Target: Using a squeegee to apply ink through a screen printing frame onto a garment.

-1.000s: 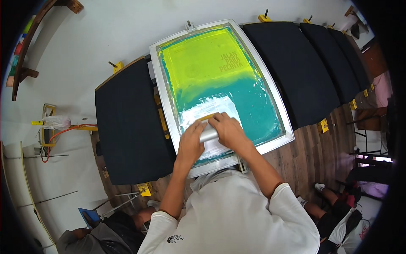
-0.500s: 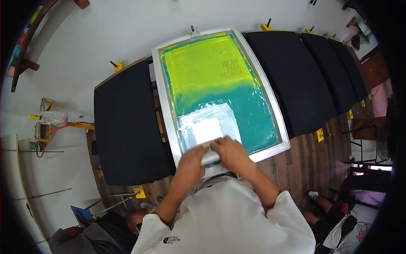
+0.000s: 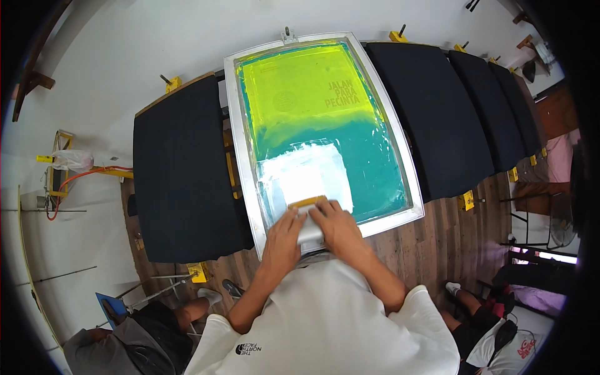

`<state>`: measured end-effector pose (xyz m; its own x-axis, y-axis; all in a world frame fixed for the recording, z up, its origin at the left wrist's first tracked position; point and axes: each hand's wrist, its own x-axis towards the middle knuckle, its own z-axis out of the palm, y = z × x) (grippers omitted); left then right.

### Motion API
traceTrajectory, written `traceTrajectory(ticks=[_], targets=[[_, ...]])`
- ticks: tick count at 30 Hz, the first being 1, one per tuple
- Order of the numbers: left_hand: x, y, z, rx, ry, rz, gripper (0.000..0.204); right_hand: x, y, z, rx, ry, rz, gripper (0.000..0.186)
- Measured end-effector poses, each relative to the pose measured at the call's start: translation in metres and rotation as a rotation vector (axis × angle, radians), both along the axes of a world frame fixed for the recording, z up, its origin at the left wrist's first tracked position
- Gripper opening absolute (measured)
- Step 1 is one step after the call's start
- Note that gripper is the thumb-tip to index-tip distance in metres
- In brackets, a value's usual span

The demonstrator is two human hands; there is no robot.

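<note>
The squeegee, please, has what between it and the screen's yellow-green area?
In the head view, a white patch lies nearest the squeegee, then a teal band.

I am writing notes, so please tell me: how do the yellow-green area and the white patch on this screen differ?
The yellow-green area spans most of the inner width of the metal frame; the white patch is narrower. The yellow-green area lies at the far end; the white patch lies closer, with the squeegee at its near part. Both lie inside the same frame.
</note>
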<state>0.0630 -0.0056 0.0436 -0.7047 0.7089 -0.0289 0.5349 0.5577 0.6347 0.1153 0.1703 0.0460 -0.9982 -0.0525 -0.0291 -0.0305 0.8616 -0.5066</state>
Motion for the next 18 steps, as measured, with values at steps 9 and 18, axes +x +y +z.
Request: traceTrajectory(ticks=[9, 18], targets=[[0.006, -0.001, 0.017, -0.109, 0.003, -0.021, 0.07, 0.009, -0.004, 0.014, -0.029, -0.014, 0.016, 0.038], [-0.051, 0.022, -0.025, -0.034, 0.158, 0.104, 0.068, -0.054, 0.009, -0.013, 0.021, 0.116, -0.026, 0.047]])
